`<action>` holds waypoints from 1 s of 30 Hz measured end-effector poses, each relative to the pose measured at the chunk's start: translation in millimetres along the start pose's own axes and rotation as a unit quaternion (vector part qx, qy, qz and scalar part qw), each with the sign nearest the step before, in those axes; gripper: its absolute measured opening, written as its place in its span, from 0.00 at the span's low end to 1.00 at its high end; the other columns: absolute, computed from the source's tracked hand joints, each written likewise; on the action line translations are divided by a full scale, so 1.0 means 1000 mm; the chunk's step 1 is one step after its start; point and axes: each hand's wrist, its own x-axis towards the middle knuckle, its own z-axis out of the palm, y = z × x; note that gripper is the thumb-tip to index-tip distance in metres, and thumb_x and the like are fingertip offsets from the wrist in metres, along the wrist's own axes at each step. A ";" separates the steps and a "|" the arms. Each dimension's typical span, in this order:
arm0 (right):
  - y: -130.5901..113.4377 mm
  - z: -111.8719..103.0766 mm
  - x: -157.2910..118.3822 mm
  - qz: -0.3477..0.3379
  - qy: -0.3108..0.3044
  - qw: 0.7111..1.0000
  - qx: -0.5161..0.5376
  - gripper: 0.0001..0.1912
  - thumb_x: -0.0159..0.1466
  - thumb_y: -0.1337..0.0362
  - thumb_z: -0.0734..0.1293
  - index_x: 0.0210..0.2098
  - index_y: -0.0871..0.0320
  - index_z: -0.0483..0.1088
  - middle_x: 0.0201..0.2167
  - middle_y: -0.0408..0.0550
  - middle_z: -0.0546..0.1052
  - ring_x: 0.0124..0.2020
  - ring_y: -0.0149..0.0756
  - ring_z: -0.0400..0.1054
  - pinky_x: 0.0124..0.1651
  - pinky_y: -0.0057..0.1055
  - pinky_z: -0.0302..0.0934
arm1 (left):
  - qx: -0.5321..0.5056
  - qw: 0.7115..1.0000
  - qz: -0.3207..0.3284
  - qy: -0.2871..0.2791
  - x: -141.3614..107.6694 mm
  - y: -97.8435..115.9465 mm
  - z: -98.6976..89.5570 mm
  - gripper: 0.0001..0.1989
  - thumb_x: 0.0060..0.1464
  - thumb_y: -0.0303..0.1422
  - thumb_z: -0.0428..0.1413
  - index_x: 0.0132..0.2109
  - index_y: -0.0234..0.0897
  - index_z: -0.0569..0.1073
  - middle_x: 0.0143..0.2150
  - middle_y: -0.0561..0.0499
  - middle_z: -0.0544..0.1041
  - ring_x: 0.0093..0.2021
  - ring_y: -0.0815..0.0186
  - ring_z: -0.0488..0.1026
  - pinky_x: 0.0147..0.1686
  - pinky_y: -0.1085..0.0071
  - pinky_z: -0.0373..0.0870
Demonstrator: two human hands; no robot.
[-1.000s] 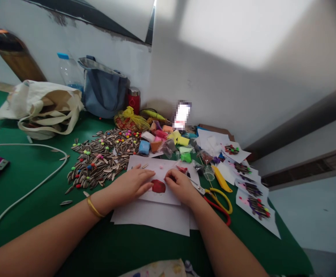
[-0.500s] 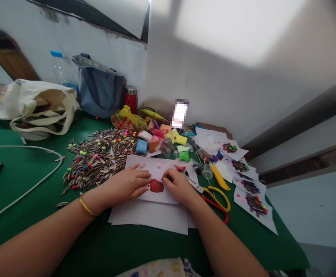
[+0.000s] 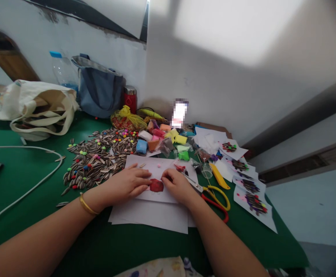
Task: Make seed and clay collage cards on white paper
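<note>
A flattened red patch, looking like modelling clay (image 3: 156, 185), lies on a white paper sheet (image 3: 156, 197) in front of me. My left hand (image 3: 131, 181) rests flat on the sheet left of the patch, fingers stretched out, its thumb close to the patch's edge. My right hand (image 3: 176, 185) is at the patch's right edge, thumb and forefinger pinched together; whatever they hold is hidden. A small pink ball (image 3: 159, 165) and a single sunflower seed (image 3: 142, 165) sit higher on the sheet. More white paper (image 3: 153, 220) lies beneath.
Striped sunflower seeds (image 3: 95, 165) mixed with coloured balls spread at left. Packets of coloured clay (image 3: 153, 144) lie behind the sheet. Scissors (image 3: 218, 200) and a yellow utility knife (image 3: 220, 176) are right of my right hand. Seed-decorated papers (image 3: 267, 221) line the right edge; bags (image 3: 101, 92) stand behind.
Very little differs. My right fingertips have shifted slightly along the red patch's edge; my left hand stays flat on the sheet.
</note>
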 end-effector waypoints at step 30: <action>0.021 -0.032 0.005 -0.011 0.189 0.935 -0.299 0.06 0.65 0.63 0.67 0.36 0.56 0.77 0.40 0.54 0.75 0.42 0.45 0.65 0.48 0.44 0.57 | -0.121 0.950 -0.146 0.247 0.009 0.020 0.008 0.07 0.61 0.35 0.54 0.35 0.38 0.72 0.33 0.51 0.75 0.35 0.66 0.72 0.38 0.68 0.69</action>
